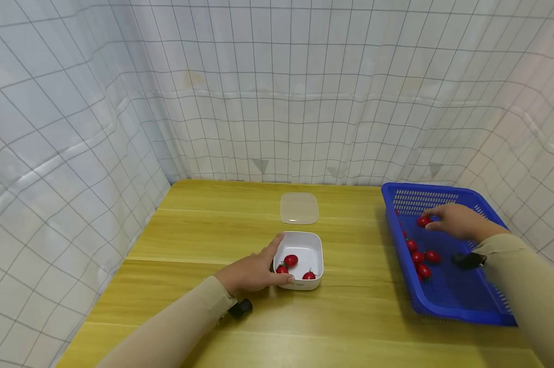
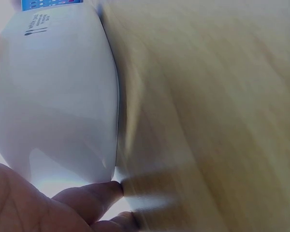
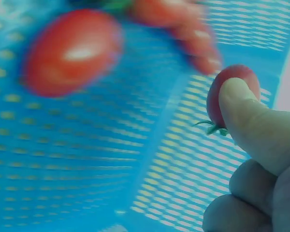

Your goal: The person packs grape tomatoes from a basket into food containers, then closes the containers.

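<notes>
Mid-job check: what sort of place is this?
Probably a makeshift work booth: white gridded sheeting hangs behind and on both sides of a wood-grain table, which bears a blue basket of tomatoes and a white container.

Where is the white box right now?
In the head view, the box sits on the table, left of the blue basket, with the left hand on its left side and the lid just beyond.

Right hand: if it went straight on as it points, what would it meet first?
Likely the left wall of the blue perforated plastic basket, or small red oval tomatoes beside it; the height of the right hand is unclear.
</notes>
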Action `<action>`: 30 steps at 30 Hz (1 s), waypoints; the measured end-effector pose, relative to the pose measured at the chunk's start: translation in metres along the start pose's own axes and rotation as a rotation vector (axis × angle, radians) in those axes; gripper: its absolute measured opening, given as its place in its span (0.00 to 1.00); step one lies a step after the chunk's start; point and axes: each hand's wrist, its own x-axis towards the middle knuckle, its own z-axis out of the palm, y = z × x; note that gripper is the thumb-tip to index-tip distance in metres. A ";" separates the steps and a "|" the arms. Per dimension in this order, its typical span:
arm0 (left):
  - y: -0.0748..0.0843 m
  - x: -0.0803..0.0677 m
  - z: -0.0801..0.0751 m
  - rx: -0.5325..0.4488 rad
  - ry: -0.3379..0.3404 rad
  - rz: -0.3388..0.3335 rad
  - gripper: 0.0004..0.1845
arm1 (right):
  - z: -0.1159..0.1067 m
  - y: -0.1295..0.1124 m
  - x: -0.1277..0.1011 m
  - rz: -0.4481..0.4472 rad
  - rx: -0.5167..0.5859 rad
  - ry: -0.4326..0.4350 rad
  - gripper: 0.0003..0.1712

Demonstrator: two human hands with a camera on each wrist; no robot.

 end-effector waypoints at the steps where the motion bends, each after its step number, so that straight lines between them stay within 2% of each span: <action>1: 0.000 0.000 0.000 0.000 0.001 0.001 0.62 | -0.005 -0.002 -0.001 0.006 0.004 0.019 0.25; 7: 0.000 0.000 0.001 -0.014 0.006 -0.007 0.61 | -0.030 -0.022 -0.003 0.026 0.055 0.075 0.26; 13: -0.002 0.001 0.002 -0.014 0.001 -0.012 0.62 | -0.044 -0.052 0.002 -0.003 0.067 0.109 0.26; 18: -0.002 0.002 0.002 -0.013 -0.006 -0.014 0.62 | -0.047 -0.077 0.007 -0.033 0.072 0.117 0.26; 30: -0.002 0.001 0.001 -0.008 -0.002 -0.004 0.62 | -0.045 -0.133 0.020 -0.067 0.165 0.077 0.30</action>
